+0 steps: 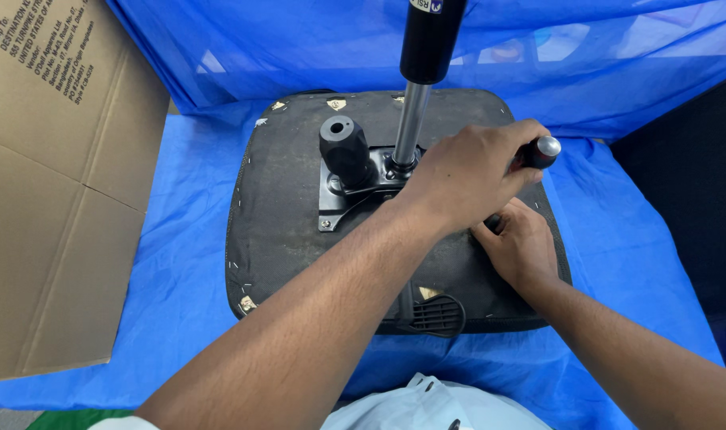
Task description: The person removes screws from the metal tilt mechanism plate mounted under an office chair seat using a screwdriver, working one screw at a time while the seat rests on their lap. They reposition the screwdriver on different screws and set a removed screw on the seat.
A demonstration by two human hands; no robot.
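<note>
An upturned black chair seat (283,239) lies on a blue cloth, with a metal mechanism plate (339,195) screwed to its underside. A black knob (345,147) and a gas cylinder (415,95) with a silver rod rise from the plate. My left hand (466,175) reaches across and is closed around a tool handle (540,150) with a dark grip and a silver end. Just below it, my right hand (522,248) rests on the seat's right side, fingertips pinching a small dark part by the tool's lower end. The tool's tip is hidden by my hands.
A large cardboard box (52,183) stands at the left, over the table edge. The blue cloth (188,239) covers the table and hangs behind. A black vented plastic piece (436,314) sits at the seat's near edge. A dark surface (689,191) borders the right.
</note>
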